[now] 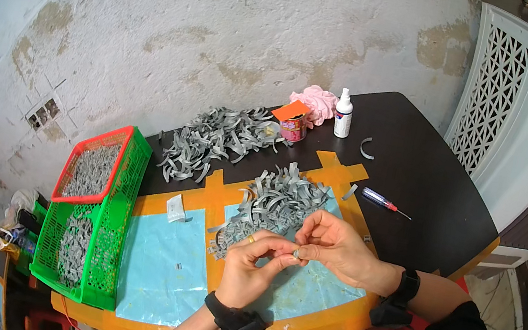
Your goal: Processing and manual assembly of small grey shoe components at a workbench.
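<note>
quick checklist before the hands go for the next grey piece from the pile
1. Both hands meet over the blue sheet: ok, left hand and right hand touch at the fingertips.
2. Small piece pinched between them: ok, though its shape is too small to tell.
3. Near grey pile within reach: ok, just beyond the hands.
4. Far grey pile apart from the near one: ok.
5. Screwdriver away from the hands: ok, on the dark table.
6. Green crate room left: cannot tell.

My left hand (250,269) and right hand (333,246) pinch a small grey piece (296,252) between their fingertips above the blue sheet (164,268) on the surface (418,171). A pile of grey strips (278,203) lies just beyond, with a green crate (114,230) to my left.
</note>
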Demonstrator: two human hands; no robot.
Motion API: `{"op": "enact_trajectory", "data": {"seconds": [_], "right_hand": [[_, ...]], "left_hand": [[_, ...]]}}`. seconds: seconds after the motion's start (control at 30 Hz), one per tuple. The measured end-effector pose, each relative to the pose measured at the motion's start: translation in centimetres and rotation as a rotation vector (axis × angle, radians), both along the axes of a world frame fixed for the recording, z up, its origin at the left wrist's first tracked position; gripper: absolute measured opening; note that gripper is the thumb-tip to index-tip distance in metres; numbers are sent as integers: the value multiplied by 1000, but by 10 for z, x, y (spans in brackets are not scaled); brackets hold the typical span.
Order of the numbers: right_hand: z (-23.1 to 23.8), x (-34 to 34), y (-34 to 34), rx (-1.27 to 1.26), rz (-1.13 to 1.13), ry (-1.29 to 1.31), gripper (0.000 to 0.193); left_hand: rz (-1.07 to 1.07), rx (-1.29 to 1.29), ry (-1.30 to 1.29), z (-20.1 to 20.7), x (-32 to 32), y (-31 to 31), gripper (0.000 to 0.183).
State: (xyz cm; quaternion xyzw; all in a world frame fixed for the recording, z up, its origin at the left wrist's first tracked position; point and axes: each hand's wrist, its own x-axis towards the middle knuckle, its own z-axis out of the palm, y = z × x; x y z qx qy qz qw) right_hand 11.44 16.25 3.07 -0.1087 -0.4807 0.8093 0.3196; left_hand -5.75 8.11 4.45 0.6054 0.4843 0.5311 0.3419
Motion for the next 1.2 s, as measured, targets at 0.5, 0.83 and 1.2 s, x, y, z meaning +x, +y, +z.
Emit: {"op": "enact_trajectory", "data": {"seconds": [0.5,0.83,1.2], "right_hand": [[0,0,5,52,36,-62,25],[3,-1,2,-74,14,-35,26],[6,3,2,39,-26,-52,22]], "left_hand": [[49,55,27,-1,2,1,17],[97,62,-80,-8,1,4,15],[-15,34,-34,2,-6,0,17]]}}
